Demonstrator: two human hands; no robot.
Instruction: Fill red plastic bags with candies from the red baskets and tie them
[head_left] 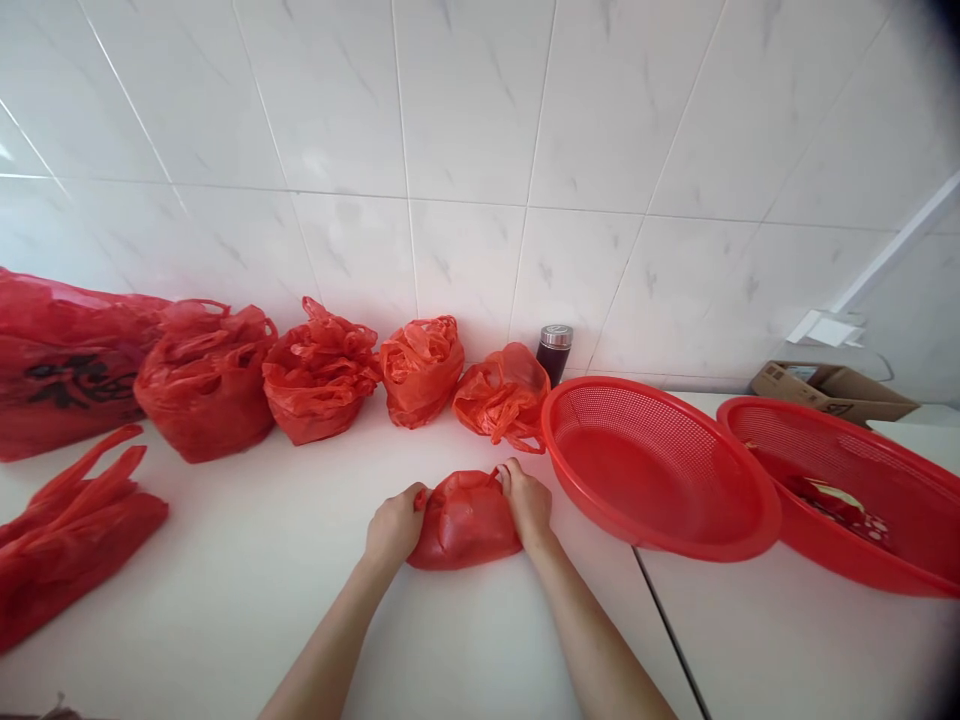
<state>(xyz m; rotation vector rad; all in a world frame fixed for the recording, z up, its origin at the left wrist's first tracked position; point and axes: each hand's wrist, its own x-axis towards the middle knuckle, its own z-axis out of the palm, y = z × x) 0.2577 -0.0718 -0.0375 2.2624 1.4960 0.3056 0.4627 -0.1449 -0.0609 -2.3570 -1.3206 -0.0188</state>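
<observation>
A small red plastic bag [466,525] rests on the white table in front of me, rounded out by contents I cannot make out. My left hand [397,525] is closed around its left upper corner. At the opposite side, my right hand [525,497] pinches the bag's right upper corner, with a bit of red plastic showing at the fingertips. Just behind it lies another red plastic bag [506,392], its handles drooping toward my right hand.
Along the tiled wall stand several red bags, including a crumpled bag [421,370] and a large printed bag [60,370]. A flat red bag [82,530] lies left. Rightward are a red colander [660,490], a second red basket [847,550], a dark flask [554,355] and a cardboard box [832,390].
</observation>
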